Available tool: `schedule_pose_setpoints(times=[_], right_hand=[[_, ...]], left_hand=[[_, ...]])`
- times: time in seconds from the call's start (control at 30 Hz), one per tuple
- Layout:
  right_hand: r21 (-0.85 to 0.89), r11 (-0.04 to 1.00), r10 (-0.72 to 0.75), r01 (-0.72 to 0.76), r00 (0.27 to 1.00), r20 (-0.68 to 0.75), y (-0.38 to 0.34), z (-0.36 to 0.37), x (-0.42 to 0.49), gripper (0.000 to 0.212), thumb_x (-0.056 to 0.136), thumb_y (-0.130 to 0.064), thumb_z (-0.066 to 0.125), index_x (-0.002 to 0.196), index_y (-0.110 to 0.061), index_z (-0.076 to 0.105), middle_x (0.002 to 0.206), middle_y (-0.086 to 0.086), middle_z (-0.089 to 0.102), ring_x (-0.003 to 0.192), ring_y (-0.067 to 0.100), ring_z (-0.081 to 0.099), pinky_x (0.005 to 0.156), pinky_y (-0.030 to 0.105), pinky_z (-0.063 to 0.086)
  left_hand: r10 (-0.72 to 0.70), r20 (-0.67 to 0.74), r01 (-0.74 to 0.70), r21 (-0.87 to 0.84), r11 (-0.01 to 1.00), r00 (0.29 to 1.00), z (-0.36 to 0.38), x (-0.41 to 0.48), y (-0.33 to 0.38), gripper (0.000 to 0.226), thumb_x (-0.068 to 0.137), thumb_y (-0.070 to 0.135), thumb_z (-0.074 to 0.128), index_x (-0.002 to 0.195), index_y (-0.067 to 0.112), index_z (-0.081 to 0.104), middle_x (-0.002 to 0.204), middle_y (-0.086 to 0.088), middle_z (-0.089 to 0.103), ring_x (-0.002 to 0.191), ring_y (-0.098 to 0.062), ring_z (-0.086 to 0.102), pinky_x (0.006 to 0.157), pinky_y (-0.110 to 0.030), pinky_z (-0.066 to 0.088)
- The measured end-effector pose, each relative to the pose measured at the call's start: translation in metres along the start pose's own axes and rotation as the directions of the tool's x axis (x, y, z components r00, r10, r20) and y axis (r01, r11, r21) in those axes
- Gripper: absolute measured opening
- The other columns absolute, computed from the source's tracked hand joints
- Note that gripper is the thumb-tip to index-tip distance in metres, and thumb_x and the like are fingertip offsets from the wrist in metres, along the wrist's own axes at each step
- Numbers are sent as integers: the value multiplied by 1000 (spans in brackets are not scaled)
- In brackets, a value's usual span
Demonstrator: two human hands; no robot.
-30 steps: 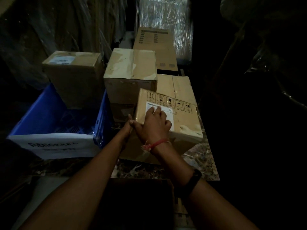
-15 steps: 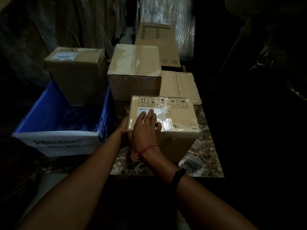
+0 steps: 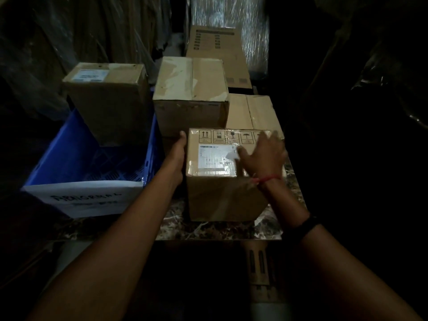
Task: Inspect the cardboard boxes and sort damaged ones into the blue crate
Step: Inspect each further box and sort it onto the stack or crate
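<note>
The left hand (image 3: 177, 156) lies flat against the left side of the near cardboard box (image 3: 222, 195), fingers straight and pointing away. The right hand (image 3: 264, 154) is spread over the box's top right part, fingers apart and blurred; whether it touches the top I cannot tell. The box stands upright on a marble table (image 3: 220, 230), just right of the blue crate (image 3: 69, 154). A second box (image 3: 108, 105) stands inside the crate at its far end. Behind the near box is a taller box with torn tape (image 3: 190, 89), and a lower box (image 3: 254, 112) beside that. A white paper sign (image 3: 85, 200) covers the crate's near wall. A red thread (image 3: 266, 179) circles the right wrist
</note>
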State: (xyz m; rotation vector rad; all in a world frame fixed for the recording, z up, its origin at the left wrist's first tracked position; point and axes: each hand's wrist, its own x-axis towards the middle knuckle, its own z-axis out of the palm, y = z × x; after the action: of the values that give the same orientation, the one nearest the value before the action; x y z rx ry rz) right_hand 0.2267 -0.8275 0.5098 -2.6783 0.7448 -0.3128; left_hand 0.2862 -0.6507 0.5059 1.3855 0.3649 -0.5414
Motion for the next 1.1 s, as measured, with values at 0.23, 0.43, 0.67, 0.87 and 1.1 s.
schedule_pose_setpoints(times=[0.23,0.43,0.67,0.87,1.1], right_hand=[[520,788,229,-331,940,252,40,-7,3,56,69,-34,85,113,-4,66,115,13,68,94,21,64,63,17,51],[647,700,217,-302,953,211,31,-24,-11,42,62,-27,89,94,-7,70,98,10,73,83,20,69,79,36,57],[602,778,185,-182,981,57,29,-50,5,99,20,-78,76,94,-13,69,89,2,72,79,21,70,71,42,60],[645,759,92,-88,995,27,-6,-114,-37,76,43,-56,85,101,-10,68,102,7,71,90,21,69,82,39,58],[666,746,-17,20,1000,-11,-42,-166,-77,56,76,-32,80,116,-4,51,117,8,56,102,17,50,77,26,41]], left_hand=[[75,-85,-60,174,983,994,16,-5,3,41,86,1,69,124,-3,55,119,-15,65,106,-31,66,62,-31,60],[195,-97,-148,360,921,976,14,-16,3,52,79,12,76,125,3,53,119,-14,66,105,-30,66,88,-46,57],[337,-52,-296,369,881,940,16,-78,47,41,85,8,72,120,5,50,105,-2,64,96,-18,63,76,-35,57],[412,-40,-375,342,861,910,5,-137,69,43,87,7,68,128,6,52,113,-3,65,84,-11,63,54,-17,50],[497,-147,-419,367,830,856,-25,-191,91,50,84,13,72,130,9,51,116,-7,66,91,-16,66,56,-23,50]])
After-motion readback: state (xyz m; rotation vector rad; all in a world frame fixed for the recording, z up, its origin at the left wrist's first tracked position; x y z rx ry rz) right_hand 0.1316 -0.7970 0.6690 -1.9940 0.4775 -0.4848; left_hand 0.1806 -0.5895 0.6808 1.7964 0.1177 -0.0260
